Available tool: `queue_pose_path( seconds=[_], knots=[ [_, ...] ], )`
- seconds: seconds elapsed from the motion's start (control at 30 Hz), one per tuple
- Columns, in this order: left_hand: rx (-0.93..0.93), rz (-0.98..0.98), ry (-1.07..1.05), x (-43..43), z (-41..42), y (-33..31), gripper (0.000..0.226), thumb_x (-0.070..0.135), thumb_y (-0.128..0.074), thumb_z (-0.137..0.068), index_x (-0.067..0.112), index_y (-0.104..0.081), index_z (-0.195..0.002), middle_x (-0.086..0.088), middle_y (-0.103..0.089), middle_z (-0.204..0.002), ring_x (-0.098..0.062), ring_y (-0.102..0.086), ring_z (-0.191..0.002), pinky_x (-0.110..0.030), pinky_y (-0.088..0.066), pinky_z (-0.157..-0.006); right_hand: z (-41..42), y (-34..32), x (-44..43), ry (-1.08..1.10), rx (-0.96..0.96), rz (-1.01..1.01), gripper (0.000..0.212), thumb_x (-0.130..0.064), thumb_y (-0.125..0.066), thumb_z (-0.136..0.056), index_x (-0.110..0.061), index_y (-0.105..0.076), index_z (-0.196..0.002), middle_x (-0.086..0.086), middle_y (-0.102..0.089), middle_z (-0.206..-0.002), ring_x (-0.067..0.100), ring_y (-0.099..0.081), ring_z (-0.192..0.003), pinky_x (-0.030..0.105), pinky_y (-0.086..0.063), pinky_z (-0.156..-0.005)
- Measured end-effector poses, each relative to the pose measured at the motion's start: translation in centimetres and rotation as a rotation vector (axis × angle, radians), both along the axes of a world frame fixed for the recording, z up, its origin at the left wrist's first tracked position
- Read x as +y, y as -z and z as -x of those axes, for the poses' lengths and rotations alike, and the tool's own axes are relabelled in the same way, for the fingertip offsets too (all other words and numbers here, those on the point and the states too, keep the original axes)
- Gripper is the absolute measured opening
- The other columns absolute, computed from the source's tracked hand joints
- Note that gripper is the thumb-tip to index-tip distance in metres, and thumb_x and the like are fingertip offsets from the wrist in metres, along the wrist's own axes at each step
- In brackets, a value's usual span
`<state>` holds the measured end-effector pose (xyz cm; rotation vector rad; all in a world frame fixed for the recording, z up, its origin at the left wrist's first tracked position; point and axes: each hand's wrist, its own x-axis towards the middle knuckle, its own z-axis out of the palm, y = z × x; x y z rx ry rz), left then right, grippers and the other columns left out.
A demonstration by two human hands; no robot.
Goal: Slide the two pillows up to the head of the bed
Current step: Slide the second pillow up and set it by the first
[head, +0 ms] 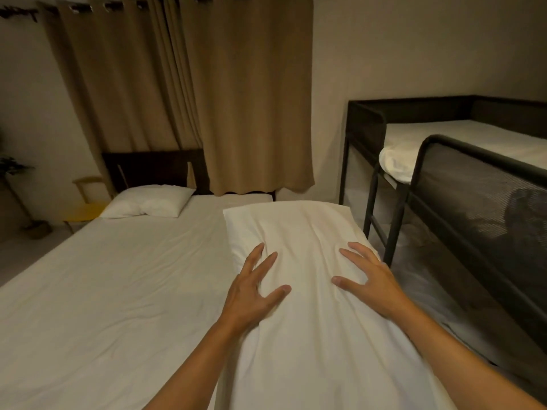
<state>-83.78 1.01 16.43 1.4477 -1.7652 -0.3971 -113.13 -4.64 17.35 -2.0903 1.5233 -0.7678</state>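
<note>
A white pillow (299, 232) lies lengthwise on the right side of the bed (118, 276), its far end short of the headboard. My left hand (254, 291) and my right hand (367, 273) both press flat on its near half, fingers spread, gripping nothing. A second white pillow (148, 201) rests at the head of the bed on the left, against the dark headboard (154, 168).
Tan curtains (207, 99) hang behind the headboard. A black metal bunk bed (444, 161) with a white mattress stands close on the right, leaving a narrow floor gap. A yellow chair (84, 211) sits by the bed's far left corner.
</note>
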Motion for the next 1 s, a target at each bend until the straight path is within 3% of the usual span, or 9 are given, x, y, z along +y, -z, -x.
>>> queue_pose_path(
  seconds=[0.2,0.5,0.87,1.0],
  knots=[
    [0.007,0.001,-0.039,-3.5,-2.1,0.0,0.075,0.067,-0.065,-0.077,0.050,-0.037,-0.145,0.036,-0.009,-0.157,0.007,-0.017,-0.145,-0.041,-0.035,-0.115,-2.3,-0.6,-4.5,-0.054,0.005,-0.015,0.089,-0.087,-0.050,-0.067,-0.048,-0.032,-0.145,-0.027,-0.014,-0.156,0.019,-0.019,-0.145,0.046,-0.019,-0.116],
    [-0.021,0.027,-0.036,-9.0,-4.2,-2.6,0.074,0.062,-0.068,-0.080,0.047,-0.038,-0.146,0.032,-0.011,-0.159,0.003,-0.020,-0.144,-0.028,-0.031,-0.111,-4.6,-1.7,-10.3,-0.023,-0.023,0.004,0.087,-0.088,-0.051,-0.067,-0.050,-0.032,-0.143,-0.028,-0.016,-0.155,0.020,-0.022,-0.145,0.051,-0.021,-0.118],
    [-0.031,0.090,-0.012,-13.0,-5.2,-4.6,0.074,0.062,-0.067,-0.081,0.047,-0.037,-0.147,0.028,-0.012,-0.160,0.002,-0.019,-0.145,-0.036,-0.034,-0.113,-5.1,-4.0,-13.5,-0.003,-0.048,0.074,0.087,-0.086,-0.052,-0.068,-0.049,-0.033,-0.144,-0.027,-0.017,-0.155,0.021,-0.022,-0.144,0.053,-0.025,-0.116],
    [-0.035,0.109,0.004,-14.8,-5.2,-5.3,0.075,0.064,-0.066,-0.080,0.047,-0.037,-0.147,0.027,-0.013,-0.160,-0.003,-0.021,-0.146,-0.042,-0.035,-0.115,-5.0,-4.6,-14.4,0.001,-0.059,0.098,0.083,-0.079,-0.056,-0.073,-0.046,-0.033,-0.145,-0.025,-0.018,-0.156,0.018,-0.022,-0.144,0.047,-0.024,-0.115]
  ],
)
